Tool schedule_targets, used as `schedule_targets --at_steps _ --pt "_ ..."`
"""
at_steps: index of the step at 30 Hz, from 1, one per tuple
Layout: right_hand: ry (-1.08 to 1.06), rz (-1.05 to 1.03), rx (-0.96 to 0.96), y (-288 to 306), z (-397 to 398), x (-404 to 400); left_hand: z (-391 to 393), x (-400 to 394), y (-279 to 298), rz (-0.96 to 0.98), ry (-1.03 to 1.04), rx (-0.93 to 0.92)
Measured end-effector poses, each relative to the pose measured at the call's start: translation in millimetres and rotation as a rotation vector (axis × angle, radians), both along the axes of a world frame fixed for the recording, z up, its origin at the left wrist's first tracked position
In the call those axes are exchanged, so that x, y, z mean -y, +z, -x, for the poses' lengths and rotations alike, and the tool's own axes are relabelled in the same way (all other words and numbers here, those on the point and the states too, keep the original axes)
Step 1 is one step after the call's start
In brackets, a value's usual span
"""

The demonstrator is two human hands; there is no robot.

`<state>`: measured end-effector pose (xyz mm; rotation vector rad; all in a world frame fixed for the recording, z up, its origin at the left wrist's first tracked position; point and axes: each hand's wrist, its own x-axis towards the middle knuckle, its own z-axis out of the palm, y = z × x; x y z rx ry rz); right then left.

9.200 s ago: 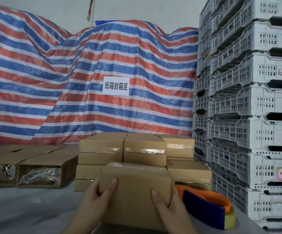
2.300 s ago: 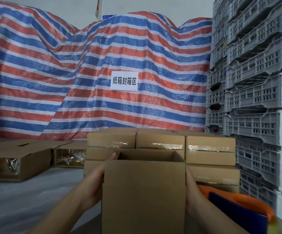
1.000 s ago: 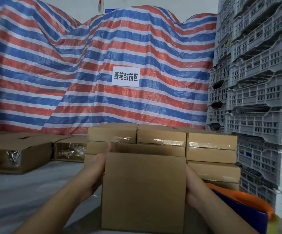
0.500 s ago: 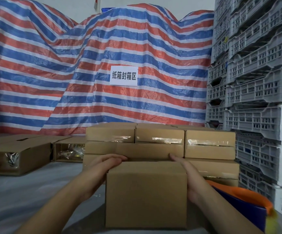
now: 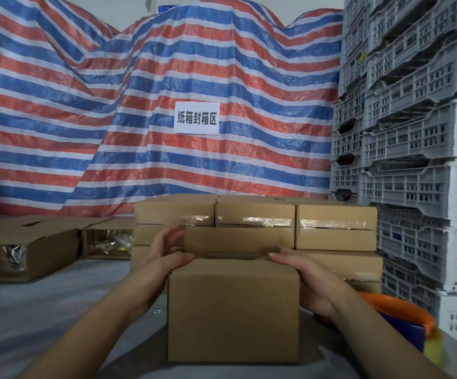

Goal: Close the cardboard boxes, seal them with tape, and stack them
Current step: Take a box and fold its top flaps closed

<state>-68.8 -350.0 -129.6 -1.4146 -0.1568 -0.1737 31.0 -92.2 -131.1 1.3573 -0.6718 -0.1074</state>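
Brown corrugated cardboard, plain, no tape on it: the box stands directly in front of me on the grey tabletop, square to my chest, its long axis running left to right between my two forearms.

Left side first. My left hand sits at the box's upper left corner, thumb laid along the near top edge, fingers curled up toward the left end of the far flap. That flap stands upright, not folded down. Whether the fingers actually pinch the flap or only touch it, I cannot tell; the hand is curved round the corner of the box.

Centre: top is open along the back. A dark gap shows between the near edge and the raised flap.

Right side. My right hand cups the upper right corner, fingers reaching along the near top edge, palm against the right end wall. It grips the box.

Both hands equally near, one per end. My judgement: the raised flap lies away from me, beyond both hands, so the fold comes toward me and down.

Tape dispenser, orange and blue, just beside the right wrist. Sealed boxes stacked right behind.
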Motion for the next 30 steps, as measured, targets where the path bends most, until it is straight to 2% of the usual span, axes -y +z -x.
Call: schedule_targets --at_steps 3,5,8,12,19,23,26,30 --pt "-0.048 0.014 -0.041 -1.0 1.1 1.1 -4.7 -4.0 -0.3 0.004 -0.074 0.074" --pt "-0.083 -0.025 -0.055 -3.2 -0.5 3.7 -7.6 -6.3 -0.6 -0.004 -0.022 0.135" --pt "-0.028 0.009 0.036 -4.3 -2.7 5.8 -6.6 -7.3 -0.2 -0.053 0.068 0.213" --pt "-0.089 0.056 0.114 -2.7 -0.8 3.6 -7.3 -8.7 -1.0 -0.102 0.081 0.226" --pt "-0.183 0.187 0.114 1.0 3.3 -4.6 -6.1 -12.3 2.8 -0.213 0.131 0.268" --pt "-0.206 0.2 0.134 1.2 2.9 -5.9 3.0 -13.9 30.0 -0.502 0.164 0.404" --pt "-0.219 0.224 0.142 1.1 3.3 -6.8 24.0 1.2 53.6 -0.773 0.223 0.656" --pt "-0.207 0.236 0.14 1.5 4.8 -5.7 49.9 34.5 62.9 -1.039 0.014 0.851"
